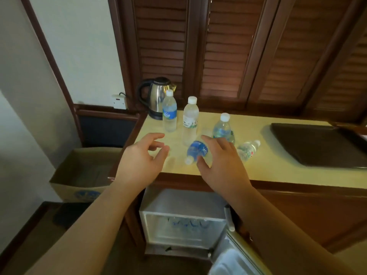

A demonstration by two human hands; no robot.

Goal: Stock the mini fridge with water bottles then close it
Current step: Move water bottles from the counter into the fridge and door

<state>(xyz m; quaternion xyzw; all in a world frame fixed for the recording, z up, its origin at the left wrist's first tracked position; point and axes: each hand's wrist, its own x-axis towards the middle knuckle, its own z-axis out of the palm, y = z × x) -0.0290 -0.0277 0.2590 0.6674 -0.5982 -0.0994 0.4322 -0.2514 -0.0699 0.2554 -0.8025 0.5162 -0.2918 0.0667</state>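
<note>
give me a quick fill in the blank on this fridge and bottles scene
1. The number of bottles standing upright on the counter is ____.
2. The fridge door is ____.
3. The right hand reaches over a lying bottle whose label is ____.
4. The kettle stands in the counter's far ____ corner.

Answers: three; open; blue; left

The kettle is shiny metal with a black plastic handle. The bottles are clear plastic (white caps). The counter looks smooth and glossy, the shutters are dark wood, the box is matt cardboard.
</note>
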